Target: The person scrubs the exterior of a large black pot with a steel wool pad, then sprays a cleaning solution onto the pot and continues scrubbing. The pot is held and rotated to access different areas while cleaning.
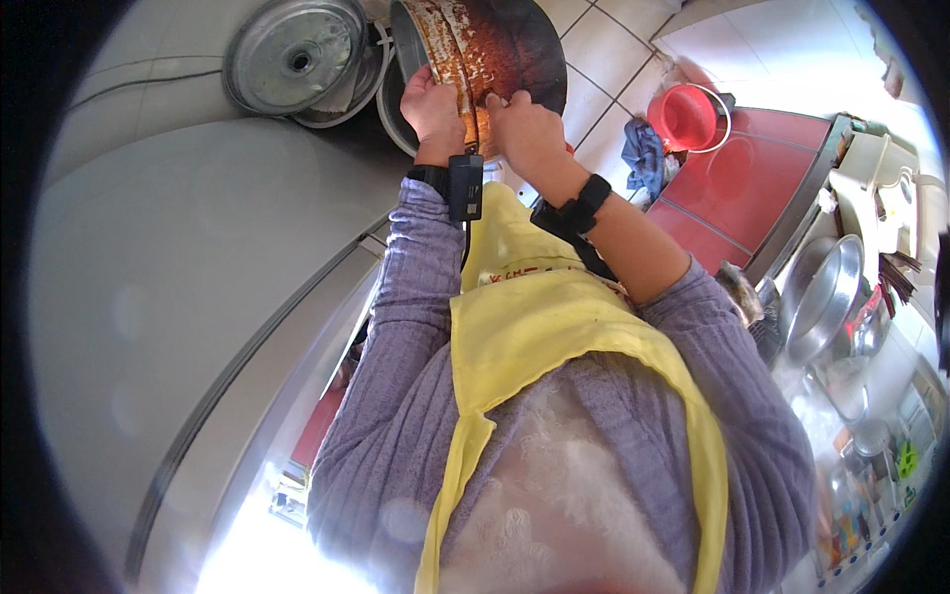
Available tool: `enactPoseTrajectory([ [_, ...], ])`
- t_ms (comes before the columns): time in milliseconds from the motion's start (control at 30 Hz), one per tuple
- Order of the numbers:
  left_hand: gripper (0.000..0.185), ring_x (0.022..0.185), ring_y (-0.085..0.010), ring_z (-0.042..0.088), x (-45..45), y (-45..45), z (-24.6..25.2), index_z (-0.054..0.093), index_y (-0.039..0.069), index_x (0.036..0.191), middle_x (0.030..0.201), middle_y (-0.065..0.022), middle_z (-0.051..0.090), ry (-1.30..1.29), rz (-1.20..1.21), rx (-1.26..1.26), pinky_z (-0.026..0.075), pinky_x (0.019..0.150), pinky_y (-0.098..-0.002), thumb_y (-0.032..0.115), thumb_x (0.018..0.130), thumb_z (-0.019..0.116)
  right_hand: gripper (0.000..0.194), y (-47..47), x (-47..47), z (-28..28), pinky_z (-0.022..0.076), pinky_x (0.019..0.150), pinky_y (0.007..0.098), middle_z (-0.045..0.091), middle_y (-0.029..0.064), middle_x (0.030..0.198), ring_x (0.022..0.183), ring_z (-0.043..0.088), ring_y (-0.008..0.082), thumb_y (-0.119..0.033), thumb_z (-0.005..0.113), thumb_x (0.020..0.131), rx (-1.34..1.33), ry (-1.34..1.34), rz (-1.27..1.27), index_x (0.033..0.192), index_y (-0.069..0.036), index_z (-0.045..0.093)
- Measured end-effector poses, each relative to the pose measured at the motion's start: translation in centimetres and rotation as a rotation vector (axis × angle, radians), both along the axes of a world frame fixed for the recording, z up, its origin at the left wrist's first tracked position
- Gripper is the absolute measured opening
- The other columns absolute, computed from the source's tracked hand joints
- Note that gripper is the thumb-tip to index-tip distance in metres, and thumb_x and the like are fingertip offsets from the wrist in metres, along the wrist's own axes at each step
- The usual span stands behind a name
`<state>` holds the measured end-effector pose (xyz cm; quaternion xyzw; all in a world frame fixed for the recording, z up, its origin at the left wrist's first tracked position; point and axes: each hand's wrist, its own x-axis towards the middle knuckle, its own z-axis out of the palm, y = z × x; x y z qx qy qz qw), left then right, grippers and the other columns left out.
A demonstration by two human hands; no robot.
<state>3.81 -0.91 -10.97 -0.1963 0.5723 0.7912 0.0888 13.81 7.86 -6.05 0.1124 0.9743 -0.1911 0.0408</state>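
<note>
A large round metal pot is tilted on its side at the top of the view, its outer wall coated with rust-brown and blackened crust and pale flaking patches. My left hand grips the pot's rim, thumb uppermost. Against the crusted wall, the curled fingers of my right hand press close to a dark seam or band. Something small may be pinched at those fingertips, but it is too hidden to make out. Black straps with devices circle both wrists.
A round metal lid leans on another vessel at the upper left. The grey-white appliance panel is close on my left. A red bucket and blue cloth are right of the pot. Metal bowls lie along the right-hand counter.
</note>
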Motion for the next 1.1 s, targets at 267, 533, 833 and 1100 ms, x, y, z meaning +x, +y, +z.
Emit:
enactPoseTrajectory([
  [267, 0.046, 0.075, -0.0188, 0.063, -0.4, -1.1, -1.3, 0.062, -0.004, 0.107, 0.088, -0.0063, 0.064, -0.06, -0.046, 0.042, 0.048, 0.06, -0.0294, -0.015, 0.065, 0.048, 0.03, 2.0, -1.7, -1.3, 0.0546, 0.06, 0.0463, 0.059, 0.0218, 0.095, 0.073, 0.067, 0.0383, -0.016, 0.048, 0.092, -0.027, 0.163, 0.014, 0.12, -0.007, 0.053],
  [533, 0.001, 0.064, -0.0243, 0.059, -0.3, -5.3, -2.4, 0.058, -0.002, 0.061, 0.068, -0.0119, 0.059, 0.581, -0.69, -1.104, 0.044, 0.055, -0.0345, -0.001, 0.06, 0.059, 0.048, -0.2, 5.2, -2.8, 0.0548, 0.059, 0.0451, 0.054, 0.0183, 0.097, 0.075, 0.067, 0.0356, -0.013, 0.054, 0.088, -0.065, -0.116, 0.111, 0.135, -0.015, 0.048],
  [833, 0.03, 0.064, -0.0178, 0.046, 0.1, -4.9, -1.1, 0.052, 0.002, 0.086, 0.076, -0.0033, 0.047, 0.412, -0.45, -0.33, 0.037, 0.054, -0.0319, -0.014, 0.061, 0.048, 0.044, 2.7, 1.1, -1.9, 0.0541, 0.058, 0.0442, 0.059, 0.0175, 0.091, 0.071, 0.067, 0.0346, -0.011, 0.05, 0.09, -0.033, 0.165, 0.09, 0.135, -0.012, 0.049],
  [1100, 0.017, 0.059, -0.0181, 0.042, -0.4, -3.6, 2.2, 0.042, 0.007, 0.067, 0.071, -0.0023, 0.039, -0.038, -0.228, -0.136, 0.036, 0.052, -0.031, -0.009, 0.065, 0.047, 0.066, 4.7, 9.4, -4.7, 0.0527, 0.057, 0.041, 0.053, 0.0116, 0.095, 0.071, 0.063, 0.0315, -0.011, 0.06, 0.083, -0.099, 0.106, 0.063, 0.144, -0.024, 0.039],
])
